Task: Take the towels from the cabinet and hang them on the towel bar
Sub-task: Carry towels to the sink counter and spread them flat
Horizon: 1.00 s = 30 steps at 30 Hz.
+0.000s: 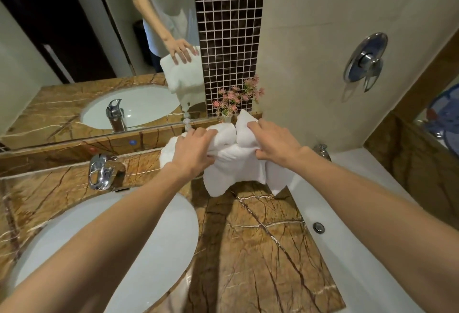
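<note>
White towel (233,163) bunched in left hand (192,149) and right hand (275,142) grips.

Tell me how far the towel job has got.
Done: the white towel is out of storage, no cabinet in view. In hand: left hand and right hand both grip it bunched above the marble counter. Left: hanging it; no towel bar shows here.

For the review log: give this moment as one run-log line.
left hand: grips towel | right hand: grips towel | towel: bunched, above counter, not hung
</note>
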Each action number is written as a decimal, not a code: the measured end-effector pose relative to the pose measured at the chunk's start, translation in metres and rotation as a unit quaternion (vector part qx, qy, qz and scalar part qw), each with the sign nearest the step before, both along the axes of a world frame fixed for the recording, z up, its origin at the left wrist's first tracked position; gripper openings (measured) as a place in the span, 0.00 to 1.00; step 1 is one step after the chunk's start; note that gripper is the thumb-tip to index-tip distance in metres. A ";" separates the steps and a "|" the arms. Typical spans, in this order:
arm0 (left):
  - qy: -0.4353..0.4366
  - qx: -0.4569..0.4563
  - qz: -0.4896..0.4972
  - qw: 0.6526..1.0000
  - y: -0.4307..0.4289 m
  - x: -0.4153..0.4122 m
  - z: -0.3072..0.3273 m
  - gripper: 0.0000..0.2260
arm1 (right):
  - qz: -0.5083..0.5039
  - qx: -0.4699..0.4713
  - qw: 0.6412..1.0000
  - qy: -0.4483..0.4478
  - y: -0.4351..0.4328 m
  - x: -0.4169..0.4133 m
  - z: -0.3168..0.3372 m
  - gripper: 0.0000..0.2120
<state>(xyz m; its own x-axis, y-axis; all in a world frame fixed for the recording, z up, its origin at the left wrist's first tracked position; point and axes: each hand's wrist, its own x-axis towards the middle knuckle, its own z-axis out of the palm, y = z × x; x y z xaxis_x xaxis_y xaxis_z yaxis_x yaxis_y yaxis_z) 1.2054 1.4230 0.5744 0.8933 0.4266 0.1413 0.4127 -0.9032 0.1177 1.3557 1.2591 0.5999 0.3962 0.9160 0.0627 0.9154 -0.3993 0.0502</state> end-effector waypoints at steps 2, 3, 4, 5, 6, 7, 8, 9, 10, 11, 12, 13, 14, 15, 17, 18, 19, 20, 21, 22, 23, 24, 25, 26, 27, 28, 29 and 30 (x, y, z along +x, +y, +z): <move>-0.003 0.003 0.006 1.000 -0.005 -0.003 -0.019 0.28 | 0.013 0.012 1.000 -0.018 -0.004 -0.003 -0.017 0.27; 0.000 0.003 0.008 1.000 -0.010 -0.006 -0.031 0.28 | 0.015 0.013 1.000 -0.021 -0.007 -0.005 -0.029 0.27; 0.007 0.001 0.010 1.000 -0.015 -0.011 -0.042 0.28 | 0.013 0.005 1.000 -0.021 -0.010 -0.009 -0.041 0.29; 0.016 -0.001 0.010 1.000 -0.021 -0.016 -0.055 0.28 | 0.010 -0.008 1.000 -0.019 -0.014 -0.014 -0.054 0.31; 0.025 -0.007 0.008 1.000 -0.026 -0.021 -0.066 0.28 | 0.006 -0.020 1.000 -0.015 -0.018 -0.019 -0.069 0.34; 0.034 -0.015 0.003 0.999 -0.032 -0.028 -0.078 0.28 | 0.001 -0.033 0.999 -0.009 -0.023 -0.025 -0.083 0.37; 0.043 -0.020 -0.004 0.999 -0.037 -0.035 -0.088 0.28 | -0.003 -0.047 0.999 -0.003 -0.027 -0.032 -0.094 0.40; 0.052 -0.021 -0.012 0.998 -0.041 -0.042 -0.097 0.29 | -0.005 -0.053 0.999 0.000 -0.032 -0.038 -0.104 0.42; 0.058 -0.018 -0.021 0.998 -0.045 -0.048 -0.105 0.30 | -0.007 -0.061 0.998 0.010 -0.037 -0.044 -0.112 0.42; 0.060 -0.011 -0.027 0.998 -0.048 -0.054 -0.112 0.32 | -0.006 -0.064 0.998 0.021 -0.042 -0.050 -0.120 0.40; 0.062 -0.003 -0.029 0.998 -0.051 -0.060 -0.118 0.33 | -0.002 -0.071 0.997 0.034 -0.047 -0.056 -0.126 0.39; 0.066 0.009 -0.033 0.997 -0.055 -0.064 -0.122 0.34 | 0.005 -0.075 0.996 0.042 -0.052 -0.059 -0.132 0.38; 0.070 0.020 -0.041 0.997 -0.058 -0.068 -0.127 0.35 | 0.009 -0.078 0.996 0.044 -0.057 -0.063 -0.136 0.38; 0.073 0.029 -0.049 0.996 -0.061 -0.072 -0.130 0.35 | 0.015 -0.083 0.995 0.043 -0.061 -0.066 -0.140 0.38; 0.092 0.031 -0.058 0.994 -0.064 -0.076 -0.135 0.39 | 0.029 -0.099 0.994 0.036 -0.067 -0.072 -0.148 0.38; 0.108 0.028 -0.060 0.992 -0.065 -0.077 -0.137 0.41 | 0.036 -0.109 0.993 0.036 -0.068 -0.075 -0.151 0.38; 0.123 0.023 -0.062 0.990 -0.065 -0.078 -0.139 0.43 | 0.042 -0.115 0.992 0.033 -0.069 -0.076 -0.153 0.38; 0.137 0.014 -0.063 0.988 -0.065 -0.080 -0.141 0.44 | 0.045 -0.120 0.991 0.028 -0.069 -0.078 -0.155 0.38; 0.150 0.004 -0.062 0.987 -0.065 -0.082 -0.143 0.44 | 0.047 -0.123 0.991 0.020 -0.069 -0.079 -0.156 0.38; 0.158 -0.007 -0.061 0.986 -0.066 -0.083 -0.145 0.43 | 0.045 -0.128 0.991 0.013 -0.068 -0.080 -0.155 0.40; 0.159 -0.014 -0.060 0.985 -0.067 -0.084 -0.146 0.41 | 0.039 -0.134 0.990 0.008 -0.068 -0.082 -0.156 0.42; 0.159 -0.018 -0.059 0.985 -0.069 -0.085 -0.148 0.39 | 0.034 -0.135 0.990 0.008 -0.068 -0.083 -0.157 0.43; 0.162 -0.023 -0.059 0.985 -0.070 -0.085 -0.150 0.37 | 0.034 -0.132 0.991 0.009 -0.068 -0.084 -0.160 0.43; 0.165 -0.029 -0.058 0.984 -0.071 -0.085 -0.152 0.35 | 0.037 -0.133 0.990 0.011 -0.068 -0.086 -0.161 0.42; 0.168 -0.034 -0.056 0.984 -0.071 -0.084 -0.153 0.35 | 0.038 -0.136 0.990 0.015 -0.069 -0.087 -0.161 0.41; 0.169 -0.035 -0.055 0.983 -0.072 -0.084 -0.154 0.34 | 0.037 -0.140 0.989 0.019 -0.070 -0.088 -0.160 0.40; 0.170 -0.036 -0.055 0.983 -0.072 -0.084 -0.154 0.34 | 0.033 -0.139 0.990 0.015 -0.070 -0.089 -0.159 0.39; 0.172 -0.036 -0.056 0.983 -0.072 -0.084 -0.154 0.34 | 0.031 -0.136 0.990 0.012 -0.071 -0.089 -0.157 0.37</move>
<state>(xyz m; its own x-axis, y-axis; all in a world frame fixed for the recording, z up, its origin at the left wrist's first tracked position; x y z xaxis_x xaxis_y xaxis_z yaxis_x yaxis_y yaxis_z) 1.1214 1.3506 0.4204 0.9246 0.3213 -0.2046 0.3386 -0.9394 0.0545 1.2667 1.1885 0.4428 0.3371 0.9205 -0.1976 0.9399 -0.3170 0.1268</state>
